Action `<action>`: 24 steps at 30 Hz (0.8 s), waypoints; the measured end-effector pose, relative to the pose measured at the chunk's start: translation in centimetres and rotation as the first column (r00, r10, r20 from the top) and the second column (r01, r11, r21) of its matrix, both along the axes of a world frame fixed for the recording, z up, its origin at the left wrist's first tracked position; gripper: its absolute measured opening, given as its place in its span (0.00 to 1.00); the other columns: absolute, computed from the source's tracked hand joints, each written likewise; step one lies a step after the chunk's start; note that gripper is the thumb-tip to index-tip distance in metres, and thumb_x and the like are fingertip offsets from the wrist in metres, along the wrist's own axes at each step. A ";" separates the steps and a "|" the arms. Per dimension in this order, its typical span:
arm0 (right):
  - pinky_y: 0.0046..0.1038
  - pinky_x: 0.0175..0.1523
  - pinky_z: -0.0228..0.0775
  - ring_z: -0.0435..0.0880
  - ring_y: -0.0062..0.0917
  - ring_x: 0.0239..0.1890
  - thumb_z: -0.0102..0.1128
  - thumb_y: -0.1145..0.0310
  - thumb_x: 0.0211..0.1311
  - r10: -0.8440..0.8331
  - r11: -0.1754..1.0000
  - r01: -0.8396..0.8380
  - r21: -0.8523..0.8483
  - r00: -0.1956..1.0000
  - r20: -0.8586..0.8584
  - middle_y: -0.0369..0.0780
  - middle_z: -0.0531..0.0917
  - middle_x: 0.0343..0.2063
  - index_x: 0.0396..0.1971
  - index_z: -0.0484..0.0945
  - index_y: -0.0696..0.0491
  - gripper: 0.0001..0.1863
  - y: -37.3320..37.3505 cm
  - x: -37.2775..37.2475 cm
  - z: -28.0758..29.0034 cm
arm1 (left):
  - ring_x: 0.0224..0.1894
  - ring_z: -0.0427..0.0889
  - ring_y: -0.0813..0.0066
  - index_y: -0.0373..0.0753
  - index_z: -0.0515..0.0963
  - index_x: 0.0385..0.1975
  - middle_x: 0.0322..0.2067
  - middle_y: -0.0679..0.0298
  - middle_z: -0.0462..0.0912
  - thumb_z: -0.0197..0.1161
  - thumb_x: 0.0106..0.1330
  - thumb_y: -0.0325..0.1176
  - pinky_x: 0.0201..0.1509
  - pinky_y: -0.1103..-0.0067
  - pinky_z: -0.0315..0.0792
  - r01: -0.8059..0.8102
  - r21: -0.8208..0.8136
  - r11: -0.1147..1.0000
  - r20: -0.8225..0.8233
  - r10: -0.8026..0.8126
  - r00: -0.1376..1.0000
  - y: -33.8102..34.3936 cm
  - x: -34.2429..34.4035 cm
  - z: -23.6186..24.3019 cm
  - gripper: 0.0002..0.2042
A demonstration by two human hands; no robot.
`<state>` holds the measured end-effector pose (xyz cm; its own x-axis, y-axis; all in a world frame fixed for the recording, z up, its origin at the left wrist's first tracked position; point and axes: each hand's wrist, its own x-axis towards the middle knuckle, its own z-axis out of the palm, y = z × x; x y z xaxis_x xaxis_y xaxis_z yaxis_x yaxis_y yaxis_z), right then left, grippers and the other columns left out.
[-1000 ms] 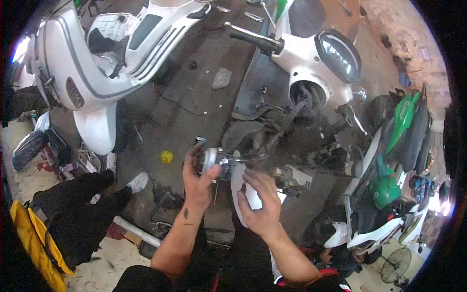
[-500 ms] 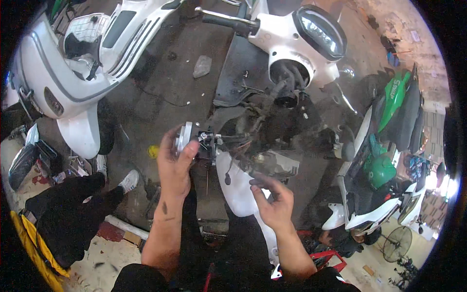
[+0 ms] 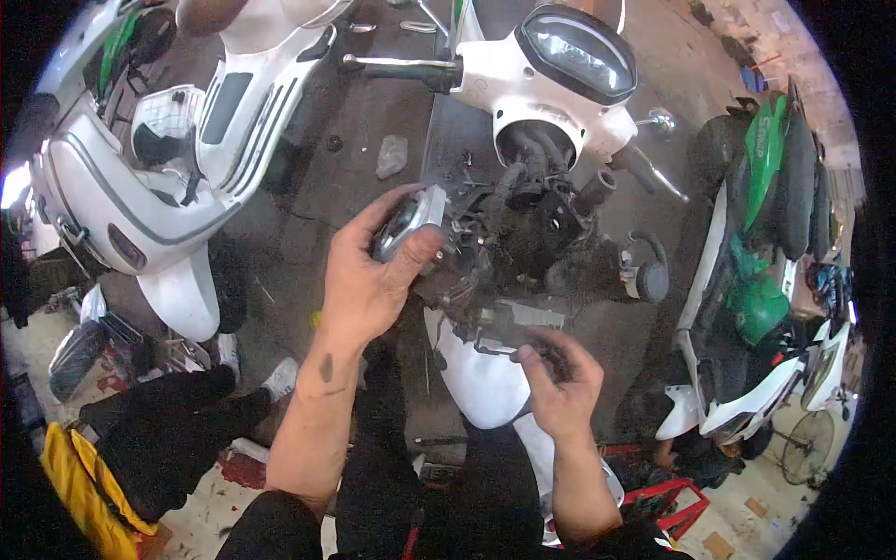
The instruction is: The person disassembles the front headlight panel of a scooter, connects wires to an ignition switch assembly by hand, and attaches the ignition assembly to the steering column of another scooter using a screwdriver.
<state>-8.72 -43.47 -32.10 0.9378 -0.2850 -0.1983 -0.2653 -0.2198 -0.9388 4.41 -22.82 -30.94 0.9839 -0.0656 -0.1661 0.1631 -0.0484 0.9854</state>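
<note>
My left hand point(image 3: 369, 280) grips a headlight point(image 3: 411, 222) with a shiny lens and a pale rim, fingers behind it and thumb across its near side. The headlight is tilted beside the bared front of a white scooter, where dark wires and hoses point(image 3: 509, 210) show below the open round hole in the handlebar cover point(image 3: 560, 75). My right hand point(image 3: 565, 387) is closed in a pinch beside the white front fender point(image 3: 481, 378). A thin dark piece, perhaps a wire, reaches its fingertips; exactly what they hold is hidden.
Another white scooter point(image 3: 140, 201) stands at left, near a person's legs point(image 3: 196, 411) in dark trousers. At right are a scooter with green panels point(image 3: 761, 168), a green helmet point(image 3: 756, 308) and a standing fan point(image 3: 807, 448). A clear plastic bag point(image 3: 392, 157) lies on the floor.
My left hand has raised the headlight toward the scooter and turned it, so its lens side shows more. The right hand has shifted slightly right and down, its fingers more tightly closed.
</note>
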 end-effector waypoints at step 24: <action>0.22 0.35 0.78 0.86 0.22 0.32 0.65 0.77 0.55 0.041 0.998 -0.041 0.051 0.999 -0.010 0.43 0.85 0.35 0.42 0.81 0.58 0.13 -1.0 2.6 0.7 | 0.37 0.83 0.73 0.46 0.71 0.50 0.40 0.64 0.81 0.52 0.67 0.59 0.31 0.71 0.77 -0.353 -0.281 0.892 -0.436 0.209 0.875 0.4 0.0 -3.2 0.24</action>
<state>-6.12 -44.50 -31.42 0.9461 -0.2355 -0.2224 -0.2678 -0.1824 -0.9461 4.45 -22.42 -34.11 0.8296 0.0807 -0.5525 0.4853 0.3851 0.7850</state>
